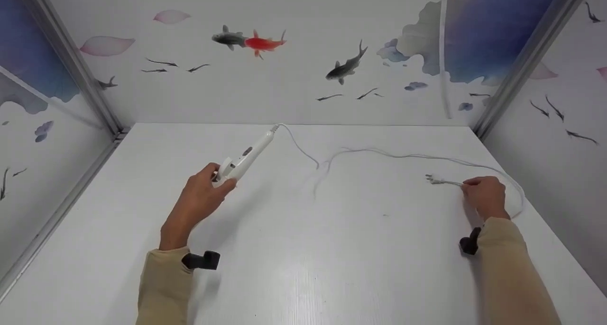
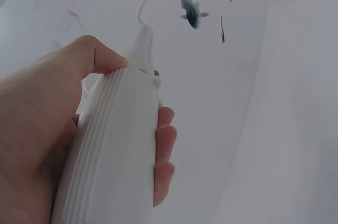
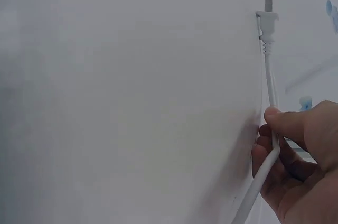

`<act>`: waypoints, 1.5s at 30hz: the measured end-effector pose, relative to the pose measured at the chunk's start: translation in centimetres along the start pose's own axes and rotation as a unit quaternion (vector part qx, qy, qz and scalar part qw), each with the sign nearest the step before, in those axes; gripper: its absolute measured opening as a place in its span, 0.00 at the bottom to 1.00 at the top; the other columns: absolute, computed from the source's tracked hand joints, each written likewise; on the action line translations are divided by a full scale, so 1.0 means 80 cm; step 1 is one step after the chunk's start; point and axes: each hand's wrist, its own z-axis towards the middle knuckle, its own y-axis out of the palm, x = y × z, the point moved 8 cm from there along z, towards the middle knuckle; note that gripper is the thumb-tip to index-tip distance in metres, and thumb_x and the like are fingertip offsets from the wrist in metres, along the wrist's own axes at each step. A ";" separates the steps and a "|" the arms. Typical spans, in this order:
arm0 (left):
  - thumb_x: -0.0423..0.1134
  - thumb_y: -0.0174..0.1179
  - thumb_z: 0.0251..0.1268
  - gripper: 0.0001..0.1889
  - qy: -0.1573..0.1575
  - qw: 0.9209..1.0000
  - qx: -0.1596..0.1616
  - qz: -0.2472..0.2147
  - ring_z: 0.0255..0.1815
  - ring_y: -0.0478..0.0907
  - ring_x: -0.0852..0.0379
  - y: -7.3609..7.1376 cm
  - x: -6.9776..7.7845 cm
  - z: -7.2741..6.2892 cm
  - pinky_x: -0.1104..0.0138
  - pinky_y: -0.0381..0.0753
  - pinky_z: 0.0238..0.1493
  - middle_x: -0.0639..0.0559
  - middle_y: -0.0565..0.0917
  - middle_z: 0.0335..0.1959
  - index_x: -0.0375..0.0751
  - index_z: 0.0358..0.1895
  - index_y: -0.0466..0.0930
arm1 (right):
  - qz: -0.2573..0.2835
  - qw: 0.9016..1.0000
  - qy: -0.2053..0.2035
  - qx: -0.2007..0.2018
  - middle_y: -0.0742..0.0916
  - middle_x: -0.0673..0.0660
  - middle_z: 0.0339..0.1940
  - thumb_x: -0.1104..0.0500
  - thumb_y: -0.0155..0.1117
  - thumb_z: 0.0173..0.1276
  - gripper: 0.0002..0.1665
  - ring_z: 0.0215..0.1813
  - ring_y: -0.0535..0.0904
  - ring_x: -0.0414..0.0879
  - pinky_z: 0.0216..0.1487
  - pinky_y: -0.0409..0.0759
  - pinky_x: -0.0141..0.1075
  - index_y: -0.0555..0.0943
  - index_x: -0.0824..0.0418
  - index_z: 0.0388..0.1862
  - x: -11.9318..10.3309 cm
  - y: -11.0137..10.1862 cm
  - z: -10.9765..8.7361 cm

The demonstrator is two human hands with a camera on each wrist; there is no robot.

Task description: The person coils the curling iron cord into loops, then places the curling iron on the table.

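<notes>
My left hand (image 1: 195, 198) grips a white curling iron (image 1: 253, 152) by its lower end, holding it tilted above the table. Its narrow end with the cord points up and away. In the left wrist view, my thumb lies along the ribbed white body (image 2: 119, 145) and the fingertips show on the far side. My right hand (image 1: 487, 197) pinches the white cord (image 3: 271, 81) between thumb and fingers, just behind the two-pin plug (image 1: 436, 180). The plug's prongs point left in the head view. My palm hides part of the iron's lower end.
A white table (image 1: 303, 258) lies under both hands. The thin cord (image 1: 408, 155) runs loosely across its far half and loops round on the right. Printed panels (image 1: 294, 88) with fish and petals stand at the back and both sides, with metal posts (image 1: 531, 64) at the corners.
</notes>
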 end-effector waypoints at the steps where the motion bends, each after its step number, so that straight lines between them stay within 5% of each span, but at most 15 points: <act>1: 0.50 0.54 0.74 0.28 0.005 1.000 -0.002 -0.004 0.51 0.81 0.46 0.004 0.004 0.001 0.60 0.79 0.45 0.35 0.78 0.62 0.35 0.68 0.65 | -0.008 1.000 0.001 -0.006 0.81 0.76 0.58 0.59 0.54 0.74 0.22 0.60 0.76 0.68 0.55 0.75 0.53 0.79 0.74 0.58 -0.001 0.001 0.000; 8: 0.48 0.57 0.72 0.24 0.029 0.999 -0.017 -0.001 0.47 0.78 0.48 0.025 0.015 0.005 0.62 0.76 0.42 0.38 0.81 0.57 0.38 0.64 0.70 | -0.067 0.995 -0.023 -0.075 0.75 0.78 0.64 0.57 0.46 0.76 0.29 0.64 0.72 0.72 0.62 0.71 0.61 0.71 0.77 0.66 -0.034 0.006 0.006; 18: 0.48 0.58 0.72 0.24 0.038 0.999 -0.020 0.002 0.47 0.77 0.47 0.025 0.024 0.000 0.62 0.75 0.41 0.38 0.81 0.57 0.38 0.64 0.70 | -0.078 0.981 -0.171 -0.056 0.75 0.79 0.61 0.56 0.48 0.80 0.26 0.62 0.72 0.73 0.61 0.70 0.64 0.72 0.76 0.65 -0.153 0.007 -0.014; 28: 0.49 0.59 0.71 0.25 0.064 0.997 -0.037 0.004 0.46 0.78 0.48 0.036 0.038 -0.003 0.62 0.75 0.41 0.39 0.82 0.56 0.39 0.63 0.71 | -0.058 0.960 -0.270 -0.039 0.82 0.71 0.57 0.57 0.55 0.78 0.20 0.61 0.77 0.66 0.63 0.72 0.60 0.80 0.69 0.60 -0.250 0.050 -0.071; 37: 0.50 0.60 0.70 0.24 0.075 0.996 -0.044 0.001 0.44 0.77 0.49 0.043 0.045 -0.004 0.62 0.75 0.40 0.40 0.83 0.55 0.39 0.62 0.73 | -0.062 0.919 -0.388 -0.009 0.88 0.63 0.45 0.57 0.59 0.76 0.15 0.50 0.83 0.59 0.53 0.79 0.53 0.85 0.65 0.52 -0.313 0.089 -0.147; 45: 0.50 0.60 0.70 0.24 0.073 0.996 -0.043 0.006 0.44 0.78 0.49 0.044 0.044 -0.005 0.61 0.75 0.41 0.40 0.83 0.54 0.39 0.62 0.73 | 0.008 0.914 -0.398 -0.074 0.89 0.59 0.50 0.53 0.52 0.80 0.20 0.57 0.83 0.54 0.62 0.75 0.54 0.83 0.63 0.56 -0.338 0.112 -0.194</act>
